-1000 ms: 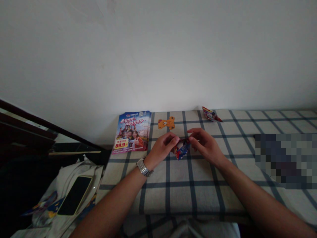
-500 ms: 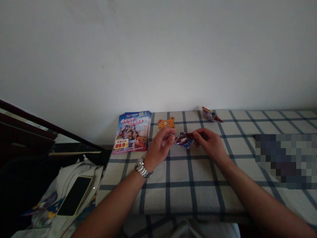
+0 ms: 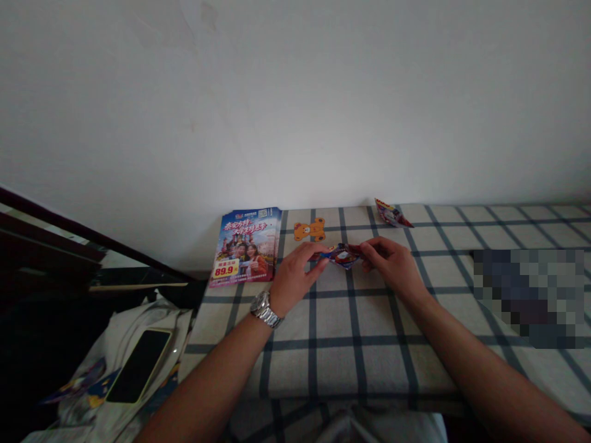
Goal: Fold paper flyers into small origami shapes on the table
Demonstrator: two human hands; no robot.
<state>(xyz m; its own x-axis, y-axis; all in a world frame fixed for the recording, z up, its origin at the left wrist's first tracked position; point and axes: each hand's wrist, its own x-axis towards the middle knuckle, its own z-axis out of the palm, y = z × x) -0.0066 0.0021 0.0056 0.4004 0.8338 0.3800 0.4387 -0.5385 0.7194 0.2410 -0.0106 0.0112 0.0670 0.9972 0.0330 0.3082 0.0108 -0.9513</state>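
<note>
A small folded piece of coloured printed paper [image 3: 342, 255] is held just above the checked tablecloth [image 3: 351, 344] between both hands. My left hand [image 3: 295, 275], with a metal watch on the wrist, pinches its left end. Its right end is pinched by my right hand [image 3: 392, 266]. The paper is stretched out flat and wide between the fingers.
A stack of colourful flyers [image 3: 245, 245] lies at the table's far left edge. An orange bear-shaped cutout [image 3: 310, 229] and another folded paper piece [image 3: 391, 213] lie by the wall. A phone [image 3: 138, 365] rests on cloth left of the table. A blurred patch covers the right side.
The folded paper was lifted from the cloth and turned. My left hand let go for a moment, then took its left end again, and both hands pulled it open sideways.
</note>
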